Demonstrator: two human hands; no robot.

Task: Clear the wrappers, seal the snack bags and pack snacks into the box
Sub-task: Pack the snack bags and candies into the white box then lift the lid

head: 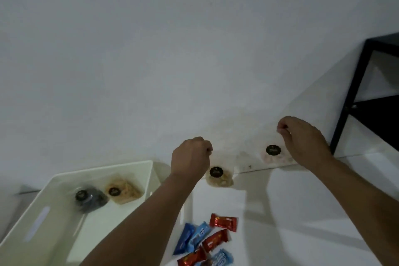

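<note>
Item: left hand [191, 156]. Closed, fingers pinched on the top edge of a clear snack bag [219, 176] with pale brown contents and a round black label. The bag hangs below and just right of the knuckles, its long axis near vertical, its bottom at or just above the worktop [302, 211]; contact cannot be told.

Item: right hand [302, 140]. Closed, thumb and fingertips pinched on the top of a second clear bag [273, 151], paler inside, same black label. This bag hangs below and left of the hand, against the wall, also upright.

Item: box [149, 166]. White, open-topped, standing on the worktop to the left of both hands. Already inside: a dark bag [90, 197] and a tan bag [123, 190], lying side by side and touching.

Relation that counts: the box lies left and toward the person from both held bags. The left hand is the nearer one, its bag just beside the box's right wall; the right hand's bag is well apart, with the left arm between it and the box. Judged so, the left bag goes in first with a short leftward carry, the right must cross over.

Item: wrapped candies [207, 242]. Red and blue, in a loose heap on the worktop near the person, right of the box, untouched.

Whether either held bag is sealed cannot be told.
</note>
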